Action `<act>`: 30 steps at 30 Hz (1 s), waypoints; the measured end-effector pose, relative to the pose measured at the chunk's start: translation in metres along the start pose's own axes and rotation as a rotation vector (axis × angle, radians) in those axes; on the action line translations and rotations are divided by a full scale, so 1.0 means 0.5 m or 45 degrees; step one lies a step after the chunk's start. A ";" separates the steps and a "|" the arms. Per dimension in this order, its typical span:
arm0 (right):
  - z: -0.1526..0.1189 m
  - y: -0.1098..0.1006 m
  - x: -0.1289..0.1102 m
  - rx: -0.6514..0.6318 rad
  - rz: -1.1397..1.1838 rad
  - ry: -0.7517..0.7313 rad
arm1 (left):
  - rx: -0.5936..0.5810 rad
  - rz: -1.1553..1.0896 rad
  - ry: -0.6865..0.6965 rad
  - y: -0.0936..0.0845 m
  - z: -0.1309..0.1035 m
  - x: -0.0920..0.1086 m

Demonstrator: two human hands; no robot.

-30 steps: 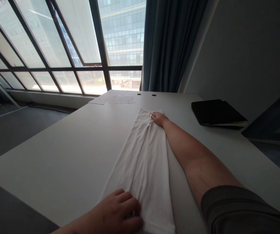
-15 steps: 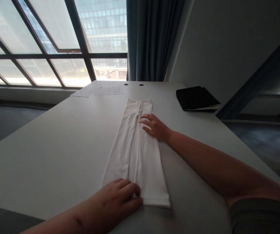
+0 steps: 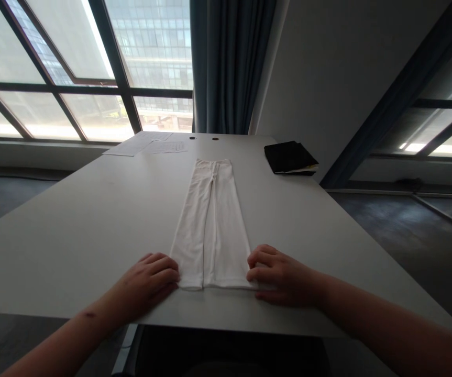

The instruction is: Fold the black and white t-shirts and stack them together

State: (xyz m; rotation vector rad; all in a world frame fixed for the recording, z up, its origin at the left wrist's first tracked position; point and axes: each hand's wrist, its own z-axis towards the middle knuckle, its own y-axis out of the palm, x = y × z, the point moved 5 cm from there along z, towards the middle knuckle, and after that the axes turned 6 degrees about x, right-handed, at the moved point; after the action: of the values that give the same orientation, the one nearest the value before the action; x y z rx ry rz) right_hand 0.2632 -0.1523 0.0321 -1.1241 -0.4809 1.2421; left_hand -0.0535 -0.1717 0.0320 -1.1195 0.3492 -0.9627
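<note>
White trousers (image 3: 228,225) lie flat and lengthwise on the white table, waistband at the far end and leg hems towards me. My left hand (image 3: 151,280) is at the left hem corner, its fingers curled onto the fabric edge. At the opposite corner my right hand (image 3: 284,277) has its fingers bent over the right edge of the hem, gripping the cloth. The fingertips of both hands are partly hidden. A seam gap runs between the two legs, which lie close together.
The white table (image 3: 92,230) has its near edge just below my hands. Printed sheets of paper (image 3: 165,147) lie at the far left, and a black folder (image 3: 290,157) at the far right. Behind are a blue curtain (image 3: 229,68) and windows.
My right hand has come from the upper part of the trousers down to the right hem corner. My left hand has moved left to the left corner. The view has shifted right.
</note>
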 end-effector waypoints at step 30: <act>0.042 0.048 0.026 0.232 -0.033 0.297 | -0.010 -0.100 -0.326 0.008 0.015 -0.047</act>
State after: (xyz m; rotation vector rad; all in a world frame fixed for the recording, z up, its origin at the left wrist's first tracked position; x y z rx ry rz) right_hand 0.2384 -0.1341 0.0166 -1.0866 -0.2017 1.0925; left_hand -0.0599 -0.1481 0.0268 -1.2551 0.1022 -0.8740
